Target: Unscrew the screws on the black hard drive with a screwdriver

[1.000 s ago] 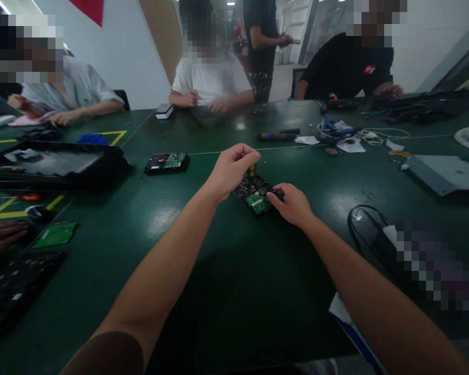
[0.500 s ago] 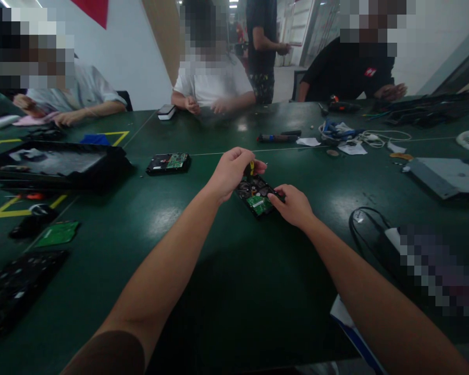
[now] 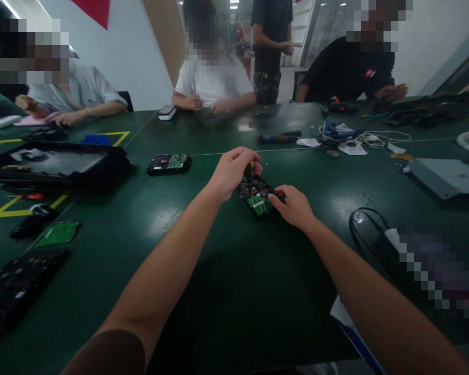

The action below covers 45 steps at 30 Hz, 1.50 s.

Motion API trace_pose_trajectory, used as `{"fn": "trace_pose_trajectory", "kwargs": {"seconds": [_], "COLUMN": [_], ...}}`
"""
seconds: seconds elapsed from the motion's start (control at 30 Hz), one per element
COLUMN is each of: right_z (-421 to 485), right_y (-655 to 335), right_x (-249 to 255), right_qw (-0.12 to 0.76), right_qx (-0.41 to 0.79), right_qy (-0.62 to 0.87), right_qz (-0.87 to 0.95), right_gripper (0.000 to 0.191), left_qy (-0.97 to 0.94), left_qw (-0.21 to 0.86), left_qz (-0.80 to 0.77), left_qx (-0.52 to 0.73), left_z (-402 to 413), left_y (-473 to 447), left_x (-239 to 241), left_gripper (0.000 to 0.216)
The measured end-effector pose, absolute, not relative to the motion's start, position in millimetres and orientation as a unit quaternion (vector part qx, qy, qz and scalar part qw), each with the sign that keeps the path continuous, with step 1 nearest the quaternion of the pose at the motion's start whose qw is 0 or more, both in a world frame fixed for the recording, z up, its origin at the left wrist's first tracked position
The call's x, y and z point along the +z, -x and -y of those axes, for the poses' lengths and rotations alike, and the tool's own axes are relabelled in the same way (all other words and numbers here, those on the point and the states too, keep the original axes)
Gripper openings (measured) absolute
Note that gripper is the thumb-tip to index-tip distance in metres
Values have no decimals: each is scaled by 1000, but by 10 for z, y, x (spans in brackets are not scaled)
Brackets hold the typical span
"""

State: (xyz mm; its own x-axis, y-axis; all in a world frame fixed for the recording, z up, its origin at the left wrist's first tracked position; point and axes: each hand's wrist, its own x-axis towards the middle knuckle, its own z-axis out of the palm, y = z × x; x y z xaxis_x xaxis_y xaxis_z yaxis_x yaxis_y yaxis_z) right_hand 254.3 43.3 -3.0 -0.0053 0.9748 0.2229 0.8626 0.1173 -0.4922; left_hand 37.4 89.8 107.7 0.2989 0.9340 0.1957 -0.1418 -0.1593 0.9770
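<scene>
A black hard drive (image 3: 258,197) with a green circuit board facing up lies on the dark green table (image 3: 234,271) in front of me. My left hand (image 3: 231,172) is closed around a small yellow-handled screwdriver (image 3: 251,167) held upright over the drive's far end. My right hand (image 3: 293,205) pinches the drive's right edge, fingers curled against it.
A second hard drive (image 3: 168,163) lies to the left, beside a black tray (image 3: 54,165). A green board (image 3: 57,234) and a black panel (image 3: 15,289) sit near left. Tools, cables (image 3: 359,138) and a grey case (image 3: 445,177) are on the right. Several other people sit across the table.
My left hand shifted the screwdriver slightly, tilting out then back upright over the drive. A co-worker's hand at the left edge has withdrawn. My right hand stayed on the drive.
</scene>
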Motion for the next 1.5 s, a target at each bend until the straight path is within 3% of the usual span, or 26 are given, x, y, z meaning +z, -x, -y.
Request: {"fn": "trace_pose_trajectory", "kwargs": {"seconds": [0.3,0.63,1.5], "right_z": [-423,-396,-374], "right_y": [-2547,-2537,-2518], "right_x": [13,42,56], "right_qw": [240,248,247], "right_qx": [119,102,123], "right_qy": [650,651,666], "right_qz": [711,711,693], "right_gripper": [33,30,32], "left_qy": [-608,-695,-659], "left_qw": [551,398,392], "left_qz": [-315,-364,-397], "left_qx": [477,475,504], "left_z": [-888,-683,-795], "left_y": [-399,-426,-437], "left_x": [1041,1049,991], "left_gripper": [24,27,31]}}
